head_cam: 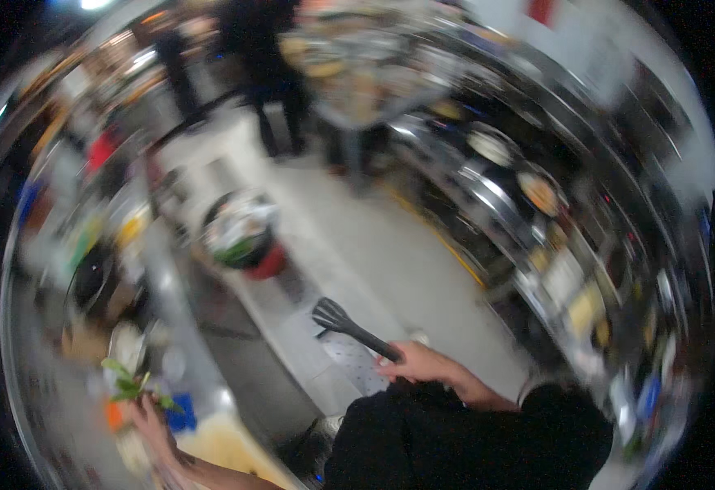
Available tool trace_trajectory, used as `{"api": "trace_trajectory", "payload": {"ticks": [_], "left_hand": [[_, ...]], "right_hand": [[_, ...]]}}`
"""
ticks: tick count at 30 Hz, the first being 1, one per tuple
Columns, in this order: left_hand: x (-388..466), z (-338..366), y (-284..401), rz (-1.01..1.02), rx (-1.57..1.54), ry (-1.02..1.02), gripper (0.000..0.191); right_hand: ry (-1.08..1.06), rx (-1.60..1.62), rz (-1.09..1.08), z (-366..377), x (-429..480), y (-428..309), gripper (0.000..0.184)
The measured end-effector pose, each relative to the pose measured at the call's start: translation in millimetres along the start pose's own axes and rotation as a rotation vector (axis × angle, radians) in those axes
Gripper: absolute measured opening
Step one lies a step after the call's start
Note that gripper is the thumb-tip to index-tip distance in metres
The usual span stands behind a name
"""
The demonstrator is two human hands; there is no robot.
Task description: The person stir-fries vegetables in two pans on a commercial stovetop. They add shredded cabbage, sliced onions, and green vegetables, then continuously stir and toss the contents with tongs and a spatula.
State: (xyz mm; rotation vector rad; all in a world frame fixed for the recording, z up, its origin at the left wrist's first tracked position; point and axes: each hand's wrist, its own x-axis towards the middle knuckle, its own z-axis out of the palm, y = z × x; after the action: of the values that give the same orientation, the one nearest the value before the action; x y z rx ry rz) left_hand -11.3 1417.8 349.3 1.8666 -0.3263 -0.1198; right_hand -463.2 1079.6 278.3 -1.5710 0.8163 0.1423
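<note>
My right hand [417, 362] grips the handle of a black slotted kitchen utensil [354, 327]. Its slotted head points up and left, over the floor. On the left, my left hand [152, 429] is at a sprig of green leaves [127, 383], which rises from the fingertips above the metal counter [201, 343]. Beside that hand are a blue object [180, 413] and an orange one [114, 416]. A pale yellowish board [229, 438] lies along the counter near my left forearm. Motion blur hides finer detail.
A round bin [265, 260] with mixed waste stands on the floor by the counter. To the right runs a cooking range [480, 184] with pans. A person in dark clothes [272, 73] stands ahead, near a crowded table [357, 107]. Pale floor [370, 245] lies between.
</note>
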Motion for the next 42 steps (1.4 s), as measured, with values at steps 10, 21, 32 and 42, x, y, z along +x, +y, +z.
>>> {"api": "trace_trajectory", "payload": {"ticks": [10,21,32,42], "left_hand": [[-63,651,206,0.399,-0.146,-1.155,0.036],[-357,1140,265,1.184,0.216,-1.806,0.043],[-487,1280,246,1.844,0.531,-1.841,0.025],[-491,1295,274,1.479,0.252,-2.020,0.026]], "right_hand": [[0.704,0.480,0.161,-224,-138,106,0.040],[1.400,0.991,0.458,-263,-147,134,0.043],[1.628,1.249,0.486,-328,-83,111,0.038],[1.335,1.146,0.670,-420,-133,158,0.062]]}}
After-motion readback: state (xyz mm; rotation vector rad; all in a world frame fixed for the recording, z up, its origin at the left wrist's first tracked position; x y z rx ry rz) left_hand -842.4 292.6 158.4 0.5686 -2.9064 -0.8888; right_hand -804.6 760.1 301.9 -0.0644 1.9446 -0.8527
